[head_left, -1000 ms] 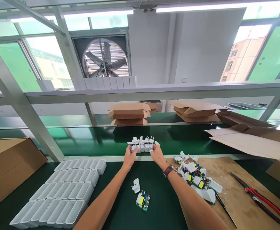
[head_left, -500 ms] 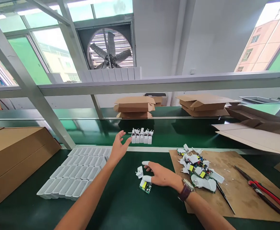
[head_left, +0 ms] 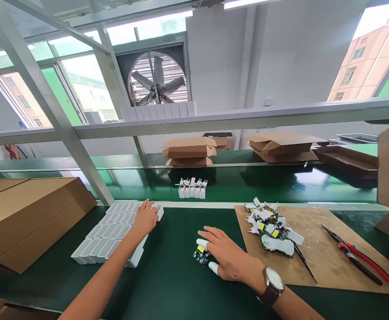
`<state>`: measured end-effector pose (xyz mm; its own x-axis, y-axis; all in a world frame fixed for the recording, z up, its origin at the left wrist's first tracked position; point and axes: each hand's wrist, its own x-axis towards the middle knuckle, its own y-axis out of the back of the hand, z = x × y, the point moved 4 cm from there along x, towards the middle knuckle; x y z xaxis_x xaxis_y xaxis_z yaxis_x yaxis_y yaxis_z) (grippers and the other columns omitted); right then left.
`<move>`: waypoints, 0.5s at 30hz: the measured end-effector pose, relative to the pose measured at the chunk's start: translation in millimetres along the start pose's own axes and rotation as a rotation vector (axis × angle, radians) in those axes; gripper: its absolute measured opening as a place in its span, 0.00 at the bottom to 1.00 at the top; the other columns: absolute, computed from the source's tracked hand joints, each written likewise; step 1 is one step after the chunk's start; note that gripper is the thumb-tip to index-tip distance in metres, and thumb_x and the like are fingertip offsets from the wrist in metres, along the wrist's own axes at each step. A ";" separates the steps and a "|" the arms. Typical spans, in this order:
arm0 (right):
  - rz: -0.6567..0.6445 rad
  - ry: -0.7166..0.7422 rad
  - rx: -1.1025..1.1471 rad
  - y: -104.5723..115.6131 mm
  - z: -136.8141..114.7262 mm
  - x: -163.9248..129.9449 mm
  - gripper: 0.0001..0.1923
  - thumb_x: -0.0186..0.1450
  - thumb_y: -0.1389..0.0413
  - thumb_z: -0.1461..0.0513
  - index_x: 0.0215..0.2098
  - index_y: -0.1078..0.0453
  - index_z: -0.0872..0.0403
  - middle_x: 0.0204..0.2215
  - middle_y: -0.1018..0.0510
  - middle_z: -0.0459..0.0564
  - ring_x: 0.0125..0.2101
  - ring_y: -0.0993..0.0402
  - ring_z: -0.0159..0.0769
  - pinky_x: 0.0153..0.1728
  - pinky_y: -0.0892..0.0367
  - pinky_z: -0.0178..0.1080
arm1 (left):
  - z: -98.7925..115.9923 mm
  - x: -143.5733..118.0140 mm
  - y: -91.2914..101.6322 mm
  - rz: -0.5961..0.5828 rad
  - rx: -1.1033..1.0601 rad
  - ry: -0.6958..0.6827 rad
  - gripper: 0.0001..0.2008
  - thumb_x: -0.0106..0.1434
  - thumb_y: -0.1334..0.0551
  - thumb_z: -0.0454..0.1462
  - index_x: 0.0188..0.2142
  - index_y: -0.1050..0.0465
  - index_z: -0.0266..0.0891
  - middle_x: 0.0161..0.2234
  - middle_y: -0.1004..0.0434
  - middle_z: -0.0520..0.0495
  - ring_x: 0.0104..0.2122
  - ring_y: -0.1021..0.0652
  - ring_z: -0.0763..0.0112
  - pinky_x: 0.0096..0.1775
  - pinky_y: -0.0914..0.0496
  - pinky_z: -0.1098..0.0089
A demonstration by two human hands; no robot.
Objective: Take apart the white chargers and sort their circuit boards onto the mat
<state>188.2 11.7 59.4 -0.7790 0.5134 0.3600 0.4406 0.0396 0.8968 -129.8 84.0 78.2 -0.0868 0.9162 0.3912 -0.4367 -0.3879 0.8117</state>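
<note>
Head view: both hands down on the green desk.
Right hand [head_left: 229, 258], fingers spread, covers a small circuit board [head_left: 201, 256] mid-desk; light, stiff, fragile, best held by its edges. Left hand [head_left: 145, 218] rests open on white plastic casings [head_left: 114, 233] near the desk's left side.

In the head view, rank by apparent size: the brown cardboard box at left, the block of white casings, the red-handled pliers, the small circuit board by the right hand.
1. Cardboard box, though nearness to the camera inflates it
2. Block of white casings
3. Red-handled pliers
4. Circuit board, partly covered by the right hand
</note>
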 end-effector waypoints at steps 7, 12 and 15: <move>-0.129 -0.170 -0.081 -23.2 20.9 18.8 0.16 0.62 0.35 0.58 0.47 0.26 0.56 0.40 0.19 0.57 0.41 0.24 0.47 0.47 0.32 0.47 | 57.8 -14.1 -42.3 -0.139 -0.142 -0.213 0.03 0.59 0.39 0.36 0.29 0.28 0.43 0.56 0.24 0.39 0.59 0.26 0.49 0.61 0.33 0.49; -0.131 -0.179 0.036 -21.3 30.8 14.9 0.27 0.60 0.32 0.59 0.56 0.30 0.55 0.46 0.21 0.57 0.47 0.26 0.48 0.46 0.32 0.45 | 86.9 -34.0 -75.5 -0.227 -0.299 -0.280 0.01 0.61 0.39 0.36 0.33 0.28 0.42 0.58 0.26 0.40 0.58 0.25 0.56 0.59 0.30 0.57; -0.096 -0.169 0.135 -20.8 33.8 7.5 0.28 0.60 0.35 0.65 0.59 0.31 0.52 0.46 0.22 0.54 0.48 0.26 0.45 0.48 0.31 0.44 | 86.8 -39.4 -85.1 -0.228 -0.375 -0.263 0.03 0.63 0.40 0.37 0.37 0.28 0.42 0.61 0.29 0.39 0.61 0.27 0.57 0.60 0.31 0.57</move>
<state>188.3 43.7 34.7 -0.7394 0.6377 0.2159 0.4322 0.2037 0.8785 -11.6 72.1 31.4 0.2552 0.8986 0.3570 -0.7139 -0.0739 0.6964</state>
